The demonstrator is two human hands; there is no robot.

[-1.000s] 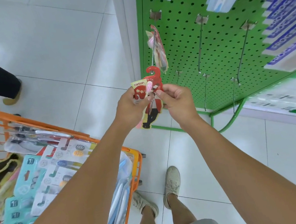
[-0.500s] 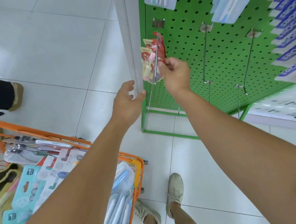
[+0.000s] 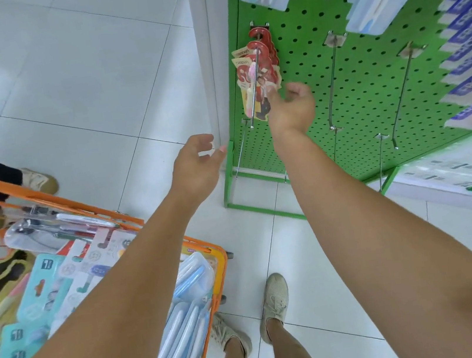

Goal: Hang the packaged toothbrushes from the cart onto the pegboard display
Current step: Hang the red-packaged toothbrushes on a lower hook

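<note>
Both empty: right hand loosely open just beside the red packs hanging far back on the leftmost peg, left hand relaxed above the cart; a careless brush could probably swing them off.

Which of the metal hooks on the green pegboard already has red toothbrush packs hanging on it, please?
The leftmost hook, by the board's left edge near the right hand. It carries red packs; the hooks to its right are bare.
</note>
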